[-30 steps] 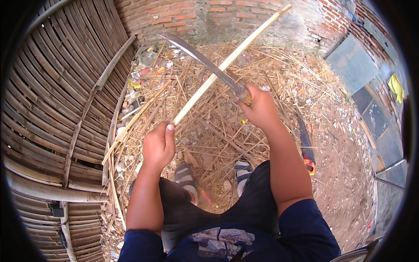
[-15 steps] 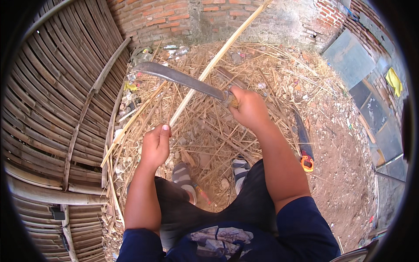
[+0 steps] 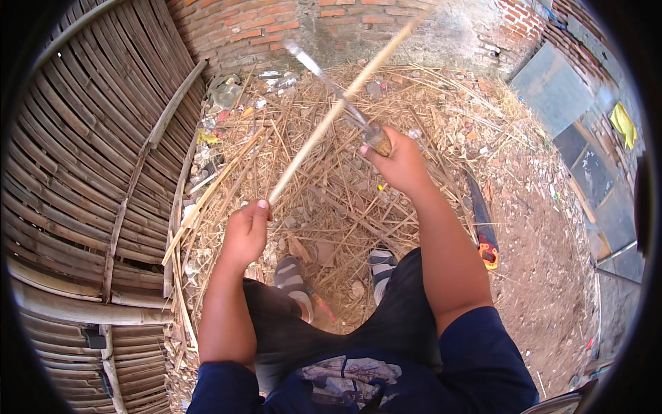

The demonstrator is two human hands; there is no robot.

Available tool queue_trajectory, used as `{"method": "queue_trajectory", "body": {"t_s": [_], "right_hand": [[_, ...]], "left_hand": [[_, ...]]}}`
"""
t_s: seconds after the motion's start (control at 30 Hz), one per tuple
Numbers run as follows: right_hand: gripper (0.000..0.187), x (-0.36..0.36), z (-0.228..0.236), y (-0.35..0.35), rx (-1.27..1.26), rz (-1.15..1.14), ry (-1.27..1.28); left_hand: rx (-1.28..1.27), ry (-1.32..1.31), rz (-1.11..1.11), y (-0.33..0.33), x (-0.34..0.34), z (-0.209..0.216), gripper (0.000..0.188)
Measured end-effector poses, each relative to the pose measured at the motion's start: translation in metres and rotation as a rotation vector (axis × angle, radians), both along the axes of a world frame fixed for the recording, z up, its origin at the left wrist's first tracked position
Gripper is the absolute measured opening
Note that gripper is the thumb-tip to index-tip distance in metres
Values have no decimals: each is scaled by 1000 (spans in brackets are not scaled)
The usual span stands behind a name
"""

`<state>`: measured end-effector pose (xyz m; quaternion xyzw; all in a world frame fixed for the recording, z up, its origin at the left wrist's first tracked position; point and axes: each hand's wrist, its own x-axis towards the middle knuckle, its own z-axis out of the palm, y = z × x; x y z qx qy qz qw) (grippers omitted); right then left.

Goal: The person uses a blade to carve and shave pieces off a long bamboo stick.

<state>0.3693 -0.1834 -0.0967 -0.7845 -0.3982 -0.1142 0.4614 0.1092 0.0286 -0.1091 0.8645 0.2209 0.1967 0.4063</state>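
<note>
A long pale bamboo strip (image 3: 310, 146) slants up and away to the right, its near end pinched between the thumb and fingers of my left hand (image 3: 246, 231). My right hand (image 3: 400, 162) grips the wooden handle of a machete (image 3: 312, 65). The blade points to the far left, turned nearly edge-on and somewhat blurred. Blade and strip cross in the picture a little beyond my right hand; whether they touch I cannot tell.
Bamboo scraps and splinters (image 3: 345, 200) litter the ground around my feet. A handsaw with an orange and black handle (image 3: 488, 255) lies to the right. A bamboo slat wall (image 3: 83, 172) runs along the left; a brick wall (image 3: 241, 27) stands at the far side.
The machete has swung from lying broadside across the strip to nearly edge-on, its tip moving up and right. My right hand has shifted slightly right; my left hand stays put.
</note>
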Motion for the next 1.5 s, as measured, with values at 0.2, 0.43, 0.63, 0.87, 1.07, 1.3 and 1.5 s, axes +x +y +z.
{"method": "queue_trajectory", "body": {"t_s": [0.2, 0.43, 0.63, 0.87, 1.07, 1.3, 1.5], "right_hand": [[23, -12, 11, 1, 474, 169, 818], [21, -14, 14, 4, 851, 169, 882], [18, -18, 15, 7, 894, -171, 842], [24, 8, -9, 12, 772, -305, 739], [25, 10, -16, 14, 698, -358, 714], [25, 5, -9, 16, 722, -376, 774], [24, 12, -10, 3, 759, -326, 760]], "left_hand": [[90, 148, -126, -9, 2, 9, 49], [243, 160, -85, -8, 0, 14, 39], [527, -355, -331, -62, 0, 51, 26], [-441, -276, -1530, -186, -56, 42, 22], [-483, -207, -1569, -193, -68, 19, 37], [8, -727, -1098, -199, -73, 40, 24], [485, -888, -742, -149, -97, 76, 32]]}}
